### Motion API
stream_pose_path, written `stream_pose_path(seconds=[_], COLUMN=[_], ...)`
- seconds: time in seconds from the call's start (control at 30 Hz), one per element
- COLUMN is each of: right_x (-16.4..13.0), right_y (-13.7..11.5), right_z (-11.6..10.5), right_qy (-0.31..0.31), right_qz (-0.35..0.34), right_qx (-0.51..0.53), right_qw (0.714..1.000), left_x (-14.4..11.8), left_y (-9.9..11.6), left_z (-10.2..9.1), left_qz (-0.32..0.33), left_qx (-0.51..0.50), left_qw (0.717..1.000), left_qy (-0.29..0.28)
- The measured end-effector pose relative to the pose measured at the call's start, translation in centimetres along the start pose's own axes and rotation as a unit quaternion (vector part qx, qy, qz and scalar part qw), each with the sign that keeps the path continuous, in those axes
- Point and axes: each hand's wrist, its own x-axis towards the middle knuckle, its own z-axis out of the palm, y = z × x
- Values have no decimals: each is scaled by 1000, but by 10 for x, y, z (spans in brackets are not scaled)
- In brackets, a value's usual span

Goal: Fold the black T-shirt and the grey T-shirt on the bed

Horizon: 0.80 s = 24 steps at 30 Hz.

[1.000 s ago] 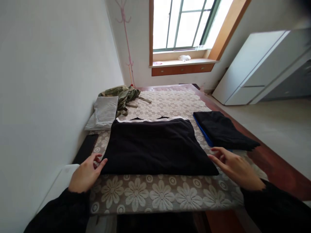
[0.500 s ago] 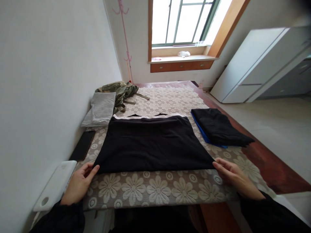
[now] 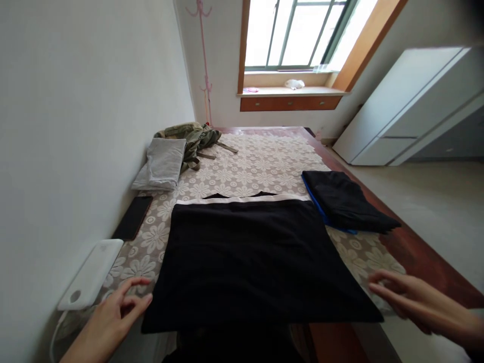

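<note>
Head view: a black garment (image 3: 253,262) lies spread flat on the flowered cloth (image 3: 260,161) of the table (image 3: 416,252), a white band along its far edge and its near edge hanging at the table's near rim. It is a wide, smooth rectangle, broader toward the near side. The left hand (image 3: 113,317) sits low at the garment's near left corner, fingers loosely spread and empty, fingertips just beside the fabric; whether they touch it I cannot tell. The right hand (image 3: 412,300) reaches in from the right, palm down, fingers stretched out and holding nothing, near the garment's near right corner but apart from it. Beyond the garment's right side a folded dark stack (image 3: 348,201) rests on a blue piece, close to the bare wood border. Far left, a grey folded cloth (image 3: 162,164) lies against an olive heap (image 3: 192,138). A dark phone (image 3: 133,224) and a white power bank (image 3: 91,275) lie along the wall side, just left of the garment. Open cloth shows between garment and olive heap.
</note>
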Motion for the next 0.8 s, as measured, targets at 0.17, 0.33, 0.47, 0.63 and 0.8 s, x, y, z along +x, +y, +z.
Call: stream_pose_path(seconds=[0.17,0.33,0.47,0.63,0.8], right_x=[80,170,202,205,208], right_y=[-95,-143,-140,-130,-126], right_z=[11,41,55,42,18], right_qy=[-6,61,50,45,4], right_qz=[-195,-233,-221,-253,-314], right_qx=[-142,-344,-384,-375,-200], right_qw=[970,907,895,891,928], left_x=[81,178,211,205,204], left_y=[59,112,121,106,94], left_z=[-24,-18,-4,2,-14], left_qz=[95,90,119,184,224], left_qx=[118,201,209,132,-34], left_qw=[987,973,968,963,964], left_qy=[47,68,77,145,140])
